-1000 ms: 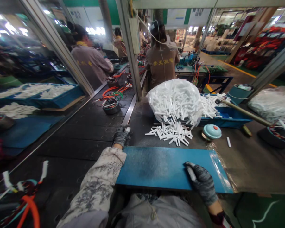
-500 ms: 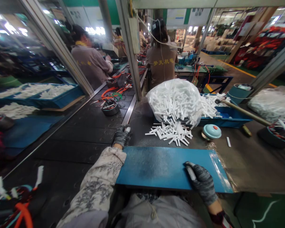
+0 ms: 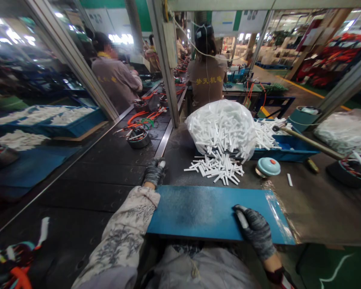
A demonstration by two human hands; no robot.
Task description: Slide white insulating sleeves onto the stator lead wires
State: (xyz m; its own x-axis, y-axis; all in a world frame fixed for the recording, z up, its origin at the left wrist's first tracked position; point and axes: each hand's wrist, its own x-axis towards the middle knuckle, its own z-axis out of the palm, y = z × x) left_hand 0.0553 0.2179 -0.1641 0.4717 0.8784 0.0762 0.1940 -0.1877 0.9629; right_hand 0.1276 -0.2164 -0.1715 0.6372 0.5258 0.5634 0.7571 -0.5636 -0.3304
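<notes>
My left hand (image 3: 154, 172), in a dark grey knit glove with a pale thumb tip, rests at the near end of the metal rail (image 3: 165, 143) beside the black conveyor (image 3: 108, 176). Its fingers are curled in, and I make out nothing in them. On the blue mat (image 3: 195, 208) lies my right hand (image 3: 255, 228), gloved the same way, fingers bent and pressed together with the thumb alongside. No item shows in it. Beyond the mat, a loose pile of short white tubes (image 3: 221, 168) spills from a clear plastic bag (image 3: 222, 126) full of them.
A round light-blue container (image 3: 268, 167) with a red button stands right of the pile, near a single white tube (image 3: 289, 180). A blue bin (image 3: 295, 148) sits behind. Wired stators (image 3: 138, 137) ride the conveyor; another (image 3: 15, 257) is at lower left. Two co-workers (image 3: 206, 76) sit ahead.
The wired stator at lower left has slid left and nearer, partly out of view. The stator farther up the conveyor has shifted slightly nearer. Both my hands have stayed in place.
</notes>
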